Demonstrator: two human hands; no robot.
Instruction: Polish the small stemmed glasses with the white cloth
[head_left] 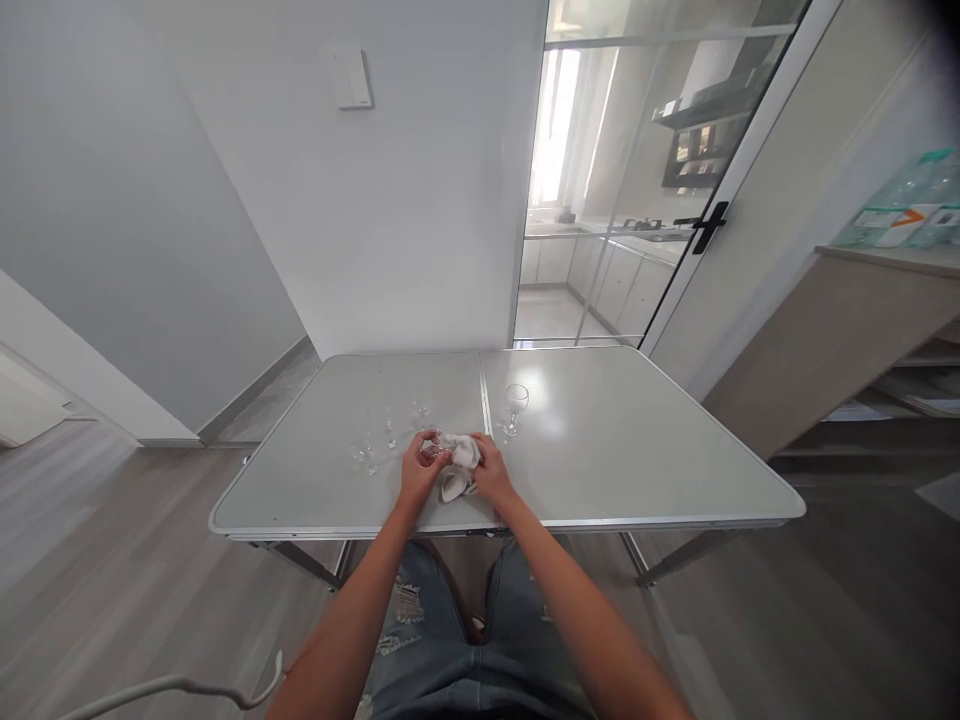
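Near the front edge of the table, my left hand (424,465) is closed around a clear wine glass (433,449), which shows only in part between the fingers. My right hand (487,465) grips a white cloth (463,449) pressed against that glass. Part of the cloth hangs down to the tabletop below my hands. Beyond and to the right stands an upright wine glass (517,398). On the left are several more clear glasses, among them one glass (365,458) near my left hand and another glass (390,428) behind it; their outlines are faint.
The grey folding table (637,450) has a metal rim and a centre seam. A white wall (390,230) and a glass door (600,200) with a black handle (709,227) lie behind it. At right, plastic bottles (911,205) stand on a cabinet (832,340).
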